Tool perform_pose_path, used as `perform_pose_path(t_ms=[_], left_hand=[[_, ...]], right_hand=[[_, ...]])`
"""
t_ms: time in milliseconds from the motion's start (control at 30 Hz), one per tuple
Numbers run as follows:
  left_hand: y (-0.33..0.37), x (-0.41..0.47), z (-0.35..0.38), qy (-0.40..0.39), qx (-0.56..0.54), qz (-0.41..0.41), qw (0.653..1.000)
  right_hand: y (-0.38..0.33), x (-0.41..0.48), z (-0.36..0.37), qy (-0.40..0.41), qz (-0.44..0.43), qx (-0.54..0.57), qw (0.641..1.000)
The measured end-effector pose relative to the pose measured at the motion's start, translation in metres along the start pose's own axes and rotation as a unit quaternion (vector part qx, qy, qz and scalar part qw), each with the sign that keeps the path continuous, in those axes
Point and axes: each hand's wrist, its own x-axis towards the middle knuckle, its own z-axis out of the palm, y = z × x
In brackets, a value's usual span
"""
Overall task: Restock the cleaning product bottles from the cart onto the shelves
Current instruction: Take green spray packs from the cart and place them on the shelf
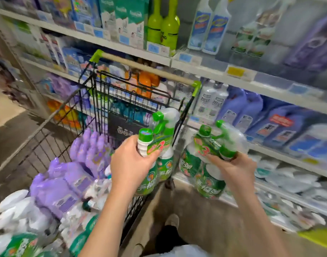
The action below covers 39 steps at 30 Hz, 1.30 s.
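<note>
1. Cart (103,93): black wire basket at 9 to 11 o'clock of the hands. It holds glossy purple bottles (70,182) with moulded handles and more film-wrapped green packs at its near end.

2. Left hand (129,164): fingers and thumb are curled round the ribbed white neck of the left spray-cleaner multipack (156,148), just under its green cap. The pack hangs over the cart's right edge, its long axis near upright with the trigger head at 12 o'clock.

3. Right spray-cleaner multipack (211,175): clear shrink film over rigid green-labelled bottles, smooth and probably slippery. The long axis tilts, with the caps toward 1 o'clock.

4. Right hand (235,167): it grips this pack at the bottle necks, fingers wrapped from behind.

5. Controlling relation: the shelf edge (298,161) lies at 2 to 3 o'clock of the right hand, which is the nearer hand. Its pack should go first, base leading. Motion blur hides which shelf gap is free.
</note>
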Motion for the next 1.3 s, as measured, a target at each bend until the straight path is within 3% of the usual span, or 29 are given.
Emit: perform_pose_path(t_ms=[133,333,700,900,1167,1300], left_hand=[[0.007,-0.030,0.055,-0.118,-0.020,0.029,0.992],[0.004,-0.083,0.131,-0.253,0.014,0.036,0.967],[0.013,-0.188,0.233,-0.309,0.107,0.020,0.945],[0.076,-0.234,0.290,-0.339,0.098,0.011,0.936],[0.169,-0.268,0.391,-0.391,0.056,0.098,0.913],[0.206,-0.283,0.450,-0.445,0.056,0.103,0.888]], right_hand=[[0.053,-0.026,-0.050,0.081,0.089,-0.085,0.989],[0.147,-0.071,-0.106,0.140,0.252,-0.178,0.941],[0.280,-0.157,-0.239,0.113,0.439,-0.178,0.873],[0.308,-0.176,-0.327,0.159,0.444,-0.168,0.866],[0.348,-0.176,-0.412,0.248,0.506,-0.142,0.814],[0.375,-0.153,-0.448,0.281,0.522,-0.138,0.793]])
